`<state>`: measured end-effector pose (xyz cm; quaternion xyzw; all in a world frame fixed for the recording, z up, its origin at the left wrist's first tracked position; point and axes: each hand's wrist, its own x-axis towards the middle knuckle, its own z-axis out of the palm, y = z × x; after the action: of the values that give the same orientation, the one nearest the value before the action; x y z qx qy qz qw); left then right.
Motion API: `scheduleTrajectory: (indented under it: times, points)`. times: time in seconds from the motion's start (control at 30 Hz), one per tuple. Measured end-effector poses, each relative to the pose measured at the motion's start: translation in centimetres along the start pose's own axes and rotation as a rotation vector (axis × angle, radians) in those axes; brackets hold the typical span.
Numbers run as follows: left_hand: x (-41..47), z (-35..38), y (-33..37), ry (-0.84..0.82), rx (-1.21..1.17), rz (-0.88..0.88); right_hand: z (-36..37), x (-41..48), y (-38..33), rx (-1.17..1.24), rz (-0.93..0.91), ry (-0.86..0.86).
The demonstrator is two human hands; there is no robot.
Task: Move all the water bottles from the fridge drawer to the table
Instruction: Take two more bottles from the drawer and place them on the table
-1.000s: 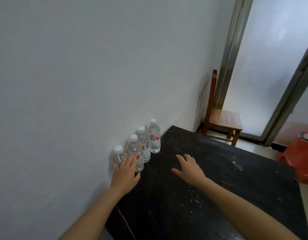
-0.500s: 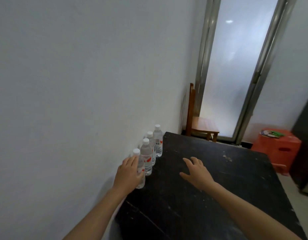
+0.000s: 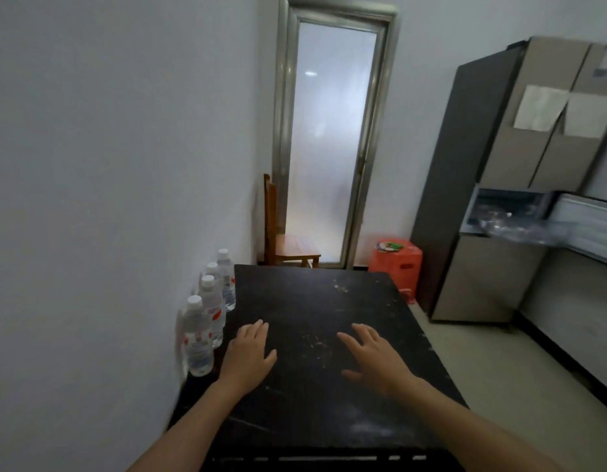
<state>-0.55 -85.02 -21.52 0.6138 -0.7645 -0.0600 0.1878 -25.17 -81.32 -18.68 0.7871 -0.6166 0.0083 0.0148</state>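
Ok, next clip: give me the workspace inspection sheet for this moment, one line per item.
Surface: black table, scuffed, pale specks near the middle.
Job's things: four water bottles upright in a row along the wall at the table's left edge; fridge drawer pulled open, contents blurred.
Clutter: nothing seen on the table besides the bottles.
Grippers: left hand and right hand open, empty, over the table.
Cables: nothing seen.
Surroundings: wooden chair, red stool, frosted door, fridge at right.

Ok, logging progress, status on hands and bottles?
Left hand, right hand open, empty. Four water bottles upright on table by wall. Fridge drawer open.
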Motion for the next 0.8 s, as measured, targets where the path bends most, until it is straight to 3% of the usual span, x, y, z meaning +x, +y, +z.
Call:
scheduleTrajectory:
  times: [0.3, 0.53, 0.8]
  points:
    - [-3.4, 2.6, 10.9, -0.066, -0.030, 0.316, 0.3, -14.5, 4.5, 0.077, 0.274, -0.004]
    - [-13.9, 7.6, 19.1, -0.296, 0.011, 0.522, 2.9, -32.0, 6.1, 0.149, 0.563, -0.076]
    - [-25.5, 10.1, 31.0, -0.391, -0.028, 0.859, 3.9, -52.8, 4.4, 0.202, 0.958, -0.074]
